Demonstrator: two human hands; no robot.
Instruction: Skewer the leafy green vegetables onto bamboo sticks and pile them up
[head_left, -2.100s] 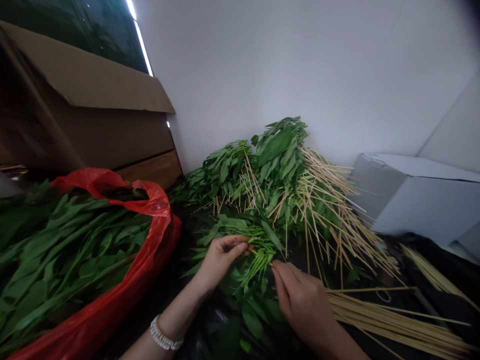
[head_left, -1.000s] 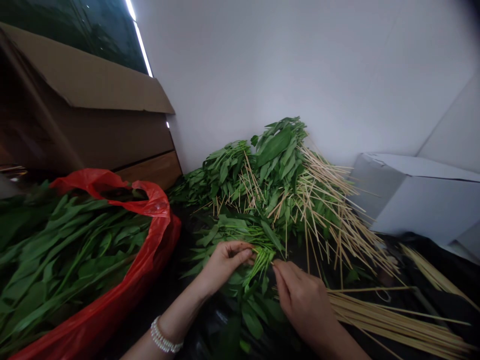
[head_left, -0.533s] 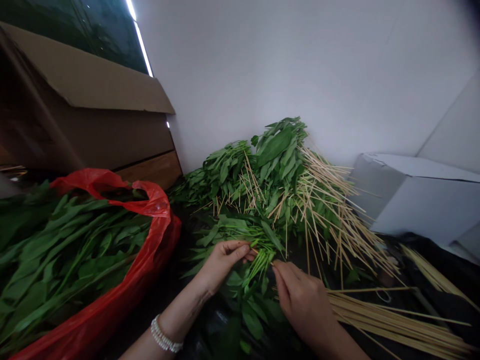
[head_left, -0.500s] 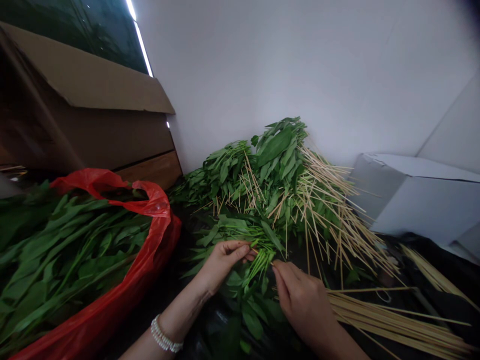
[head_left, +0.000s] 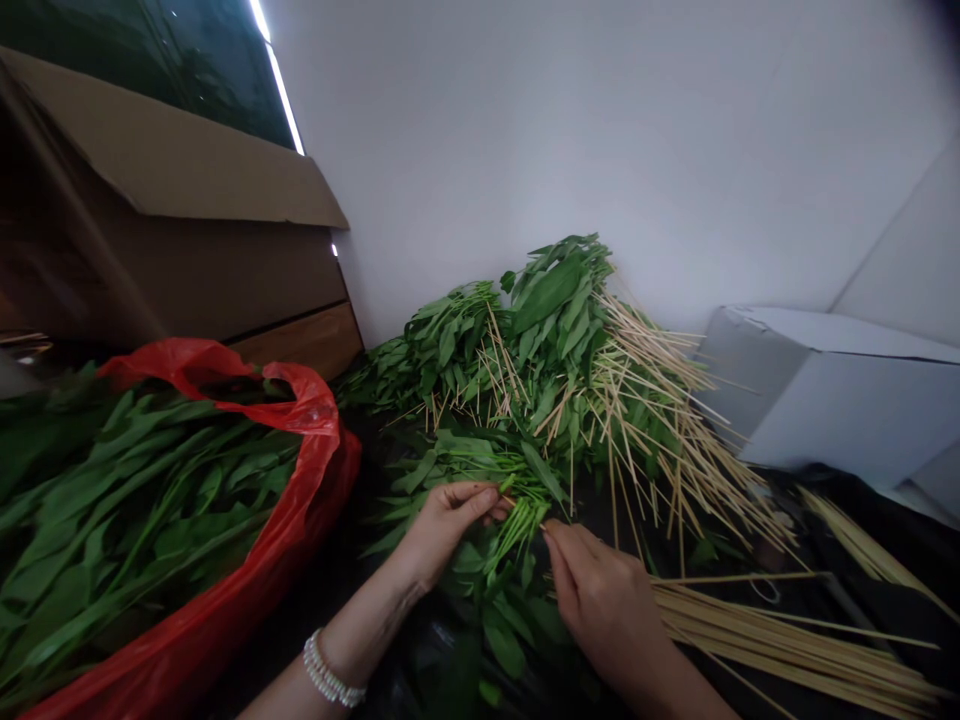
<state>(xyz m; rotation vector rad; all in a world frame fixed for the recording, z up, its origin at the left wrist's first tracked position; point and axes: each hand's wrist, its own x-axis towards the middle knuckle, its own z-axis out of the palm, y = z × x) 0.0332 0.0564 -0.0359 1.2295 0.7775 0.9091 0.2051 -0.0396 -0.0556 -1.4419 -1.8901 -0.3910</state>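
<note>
Between the left hand [head_left: 450, 520] and right hand [head_left: 604, 585]: a bundle of greens [head_left: 534, 520], its cut stems gathered and bent over, leaves spreading left and near.
Left hand's grasp: thumb and fingers pinched together at the left side of the stems.
Right hand's grasp: fingertips closed on the brown end of what seems a thin stick [head_left: 546, 526] at the stems' right side.
Bundle's progress: judged midway; stick and stems are together, yet both hands are on them.
Far pile: many leafy bundles [head_left: 559, 300] lie heaped against the wall with pale sticks [head_left: 660, 370] jutting right and near; these look finished.
Left, red bag [head_left: 322, 480]: full of loose greens [head_left: 150, 500], so plenty seems left.
Near right, bamboo sticks [head_left: 787, 640]: a bare sheaf beside the right hand, apparently unused; a smaller sheaf [head_left: 862, 535] lies beyond.
Hidden at the stems: whether the stick runs right through; fingers and leaves cover most of it.
Cut off: the bag's left side and both forearms.
Hard to make out: the dark surface under the bundle, and the shadowed inside of the cardboard box [head_left: 225, 270], far left.
</note>
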